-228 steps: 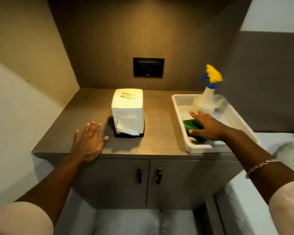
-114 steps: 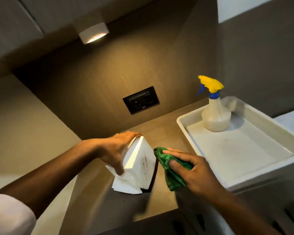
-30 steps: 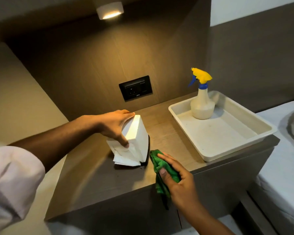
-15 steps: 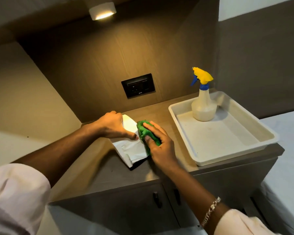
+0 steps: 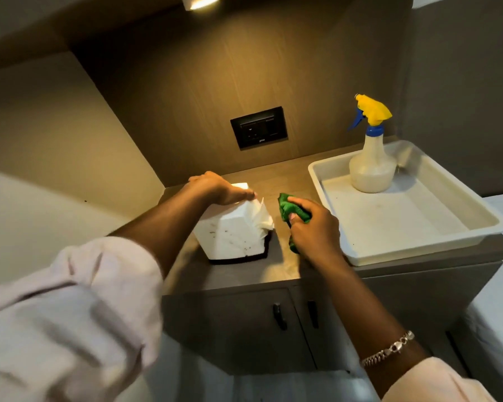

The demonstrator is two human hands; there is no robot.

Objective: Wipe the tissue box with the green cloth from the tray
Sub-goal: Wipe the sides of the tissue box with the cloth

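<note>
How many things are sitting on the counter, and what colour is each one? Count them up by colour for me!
White: 2, the tissue box and the tray
Green: 1, the green cloth, bunched in the right hand
Yellow, blue and cloudy white: 1, the spray bottle, standing in the tray
Total: 4

left hand (image 5: 215, 188) clamps the top of the white tissue box (image 5: 230, 230), right hand (image 5: 312, 230) just beside it gripping the bunched green cloth (image 5: 291, 210) clear of the box, and off its right sits the tray (image 5: 418, 245) holding a spray bottle (image 5: 370, 158).
</note>
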